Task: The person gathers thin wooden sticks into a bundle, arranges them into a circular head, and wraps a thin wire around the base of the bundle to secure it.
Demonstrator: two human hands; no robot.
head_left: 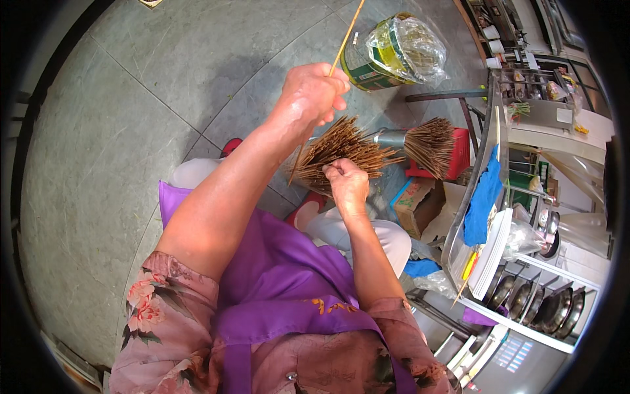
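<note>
My left hand (310, 94) is closed around a long thin wooden stick (346, 39), raised over the floor ahead of me. The stick slants up to the right, and its lower end comes out below the fist. Beneath it stands a dense bundle of thin brown sticks (338, 150), their tips fanned out. My right hand (350, 187) pinches at the near edge of this bundle, thumb and fingertips together. Whatever lies between those fingertips is too small to make out, though they touch the sticks. The bundle's lower part is mostly hidden.
A green bucket (367, 62) lined with clear plastic stands beyond my left hand. Right of the bundle, more brown sticks (430, 148) fan from a metal cylinder, near a red container (462, 150) and an open cardboard box (420, 205). A metal counter with a blue cloth (482, 197) lies farther right.
</note>
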